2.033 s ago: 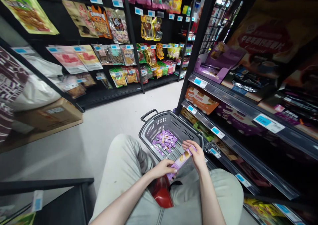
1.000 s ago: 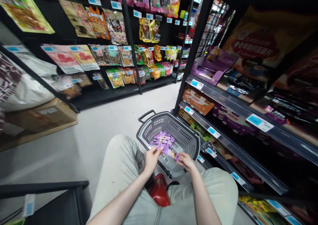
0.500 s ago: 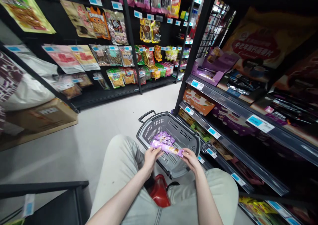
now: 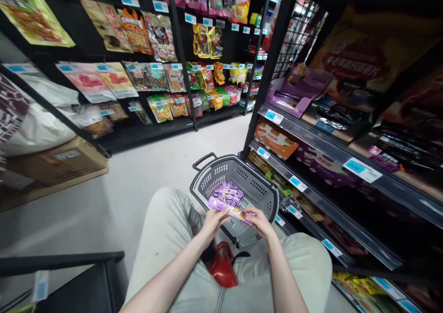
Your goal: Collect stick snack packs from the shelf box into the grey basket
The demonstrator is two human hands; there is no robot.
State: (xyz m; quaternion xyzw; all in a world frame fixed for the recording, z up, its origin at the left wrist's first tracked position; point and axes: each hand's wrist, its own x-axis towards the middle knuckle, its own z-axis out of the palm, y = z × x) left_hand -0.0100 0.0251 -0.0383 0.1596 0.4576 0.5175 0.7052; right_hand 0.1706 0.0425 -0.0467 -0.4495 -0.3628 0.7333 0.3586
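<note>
Both hands hold a stack of long purple snack packets [image 4: 229, 209] over a grey plastic shopping basket [image 4: 258, 186] on the floor. My left hand [image 4: 212, 223] grips the stack's left end and my right hand [image 4: 258, 223] grips its right end, fingers closed on it. More purple packets [image 4: 228, 193] lie loose in the basket. I am sitting low, with my knees in light trousers on either side of the basket's near edge.
A dark shelf unit [image 4: 311, 133] with blue price tags stands close on the right. Racks of hanging snack bags [image 4: 155, 78] line the far side of the aisle. A cardboard box [image 4: 65, 158] sits at left. A red object [image 4: 221, 267] lies between my legs.
Two seconds ago the hands held a packet nearer my lap. They reached into the basket, and now hold a stack of purple packets level just above it.
</note>
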